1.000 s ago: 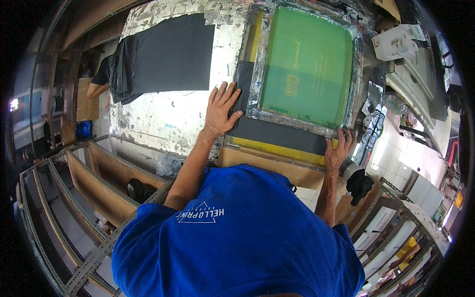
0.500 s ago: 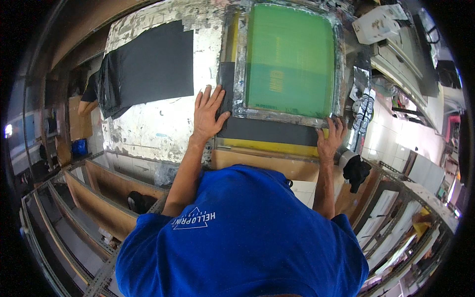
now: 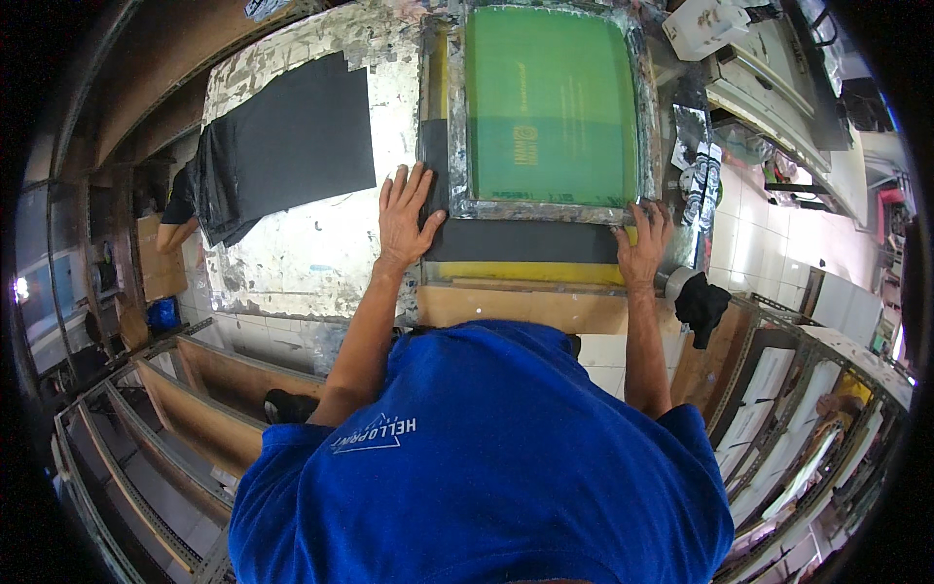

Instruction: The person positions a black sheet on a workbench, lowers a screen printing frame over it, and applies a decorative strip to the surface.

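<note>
The head view is showing a thin, matt black sheet [image 3: 292, 141] lying over the desk [image 3: 282, 268], its creases bunching by the left edge. The left hand [image 3: 402, 222] is resting palm-down with spread fingers at the desk's right edge, apparently bracing. Further right, a translucent green screen [image 3: 550, 127] in a scuffed, paint-crusted frame [image 3: 545, 210] is overlying a smooth black piece [image 3: 525, 241] and yellow strip [image 3: 516, 273]. The right hand [image 3: 642, 241], fingers loosely extended, is touching the frame's near right corner, seemingly steadying it.
</note>
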Tool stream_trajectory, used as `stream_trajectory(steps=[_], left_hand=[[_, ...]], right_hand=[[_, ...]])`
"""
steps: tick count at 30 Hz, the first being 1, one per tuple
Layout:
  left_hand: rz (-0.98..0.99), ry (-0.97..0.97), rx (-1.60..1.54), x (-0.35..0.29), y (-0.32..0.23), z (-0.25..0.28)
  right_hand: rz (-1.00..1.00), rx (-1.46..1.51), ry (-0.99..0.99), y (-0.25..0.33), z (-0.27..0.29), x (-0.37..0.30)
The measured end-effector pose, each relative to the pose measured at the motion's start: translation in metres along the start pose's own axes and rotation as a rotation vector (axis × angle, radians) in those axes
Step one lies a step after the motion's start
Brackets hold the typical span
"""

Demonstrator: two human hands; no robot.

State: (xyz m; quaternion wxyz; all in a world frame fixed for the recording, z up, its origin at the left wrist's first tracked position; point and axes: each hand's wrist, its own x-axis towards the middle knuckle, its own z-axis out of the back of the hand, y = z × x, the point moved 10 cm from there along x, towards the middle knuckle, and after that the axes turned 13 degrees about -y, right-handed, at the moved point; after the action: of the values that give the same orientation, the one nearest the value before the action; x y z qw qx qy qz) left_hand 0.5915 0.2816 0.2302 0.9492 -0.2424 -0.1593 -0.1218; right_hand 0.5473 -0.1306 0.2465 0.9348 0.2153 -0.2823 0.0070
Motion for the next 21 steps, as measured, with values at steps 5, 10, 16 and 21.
stream_trajectory(steps=[5,10,16,21], left_hand=[[-0.009,0.008,0.045,-0.0025,0.0034,-0.0043],[-0.001,0.002,0.032,-0.0024,0.0022,-0.0044],[0.015,-0.010,0.014,-0.0023,0.0021,-0.0035],[0.020,-0.017,0.008,-0.0023,0.0008,0.0009]], right_hand=[[0.005,0.002,-0.005,-0.0006,0.0000,0.0019],[0.022,0.014,-0.024,0.0001,0.0018,0.0024],[0.022,0.010,-0.011,-0.0003,-0.0007,0.0024],[0.022,0.054,-0.013,0.0060,0.0015,0.0063]])
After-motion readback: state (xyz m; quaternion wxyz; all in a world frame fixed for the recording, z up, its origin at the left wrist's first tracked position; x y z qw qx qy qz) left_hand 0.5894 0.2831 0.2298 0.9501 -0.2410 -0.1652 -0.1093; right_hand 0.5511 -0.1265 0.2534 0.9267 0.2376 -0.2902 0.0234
